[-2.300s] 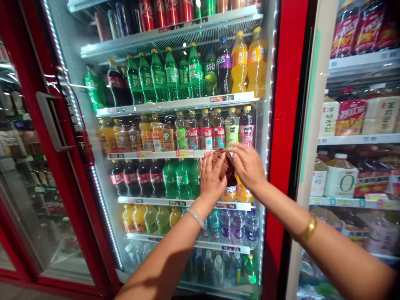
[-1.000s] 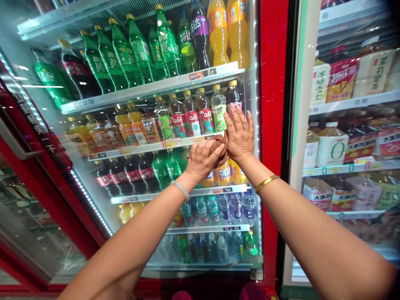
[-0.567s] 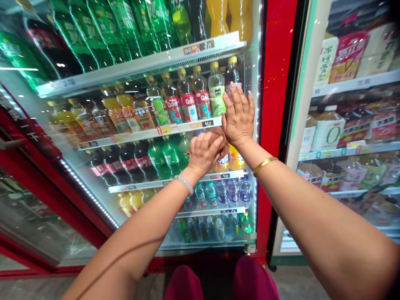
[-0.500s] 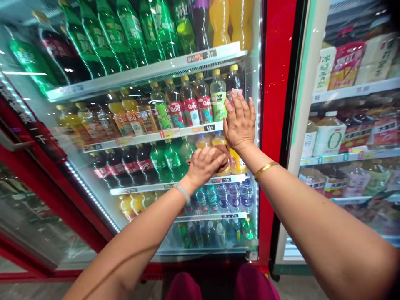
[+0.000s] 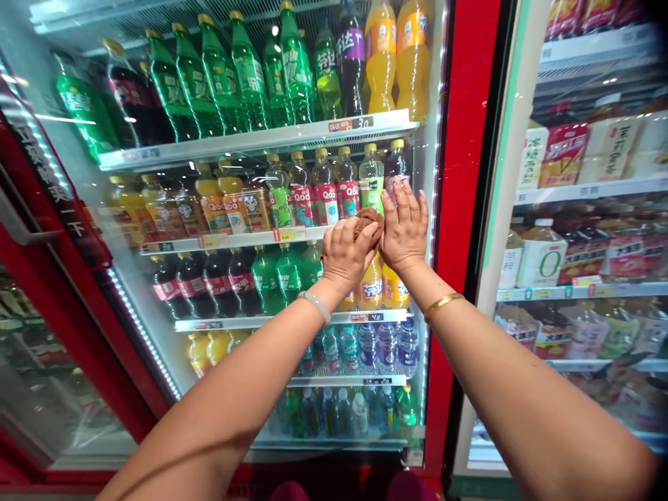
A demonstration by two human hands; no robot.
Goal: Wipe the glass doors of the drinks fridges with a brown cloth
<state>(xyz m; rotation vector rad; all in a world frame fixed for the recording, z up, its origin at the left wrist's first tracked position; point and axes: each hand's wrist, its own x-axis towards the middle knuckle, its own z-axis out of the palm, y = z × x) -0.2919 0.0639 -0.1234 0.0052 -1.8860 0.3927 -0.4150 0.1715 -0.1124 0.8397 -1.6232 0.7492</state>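
Observation:
My left hand [image 5: 347,254] presses a crumpled brown cloth [image 5: 369,229] against the glass door [image 5: 261,240] of a drinks fridge, fingers curled over it. Part of the cloth is hidden under the fingers. Just to the right, my right hand [image 5: 404,226] lies flat on the same glass with its fingers spread and nothing in it. The two hands are nearly touching. A pale bangle [image 5: 316,306] circles the left wrist, and a gold bangle [image 5: 442,306] the right.
Behind the glass stand shelves of bottles, with green bottles [image 5: 250,69] on top and Qoo bottles [image 5: 326,191] below. A red door frame [image 5: 467,139] runs down the right. Beyond it is another shelf unit with cartons [image 5: 543,254]. A door handle [image 5: 31,223] is at the left.
My left hand has slid the cloth up the glass, close beside my right hand. My right hand stays flat on the door. The view has tilted upward a little.

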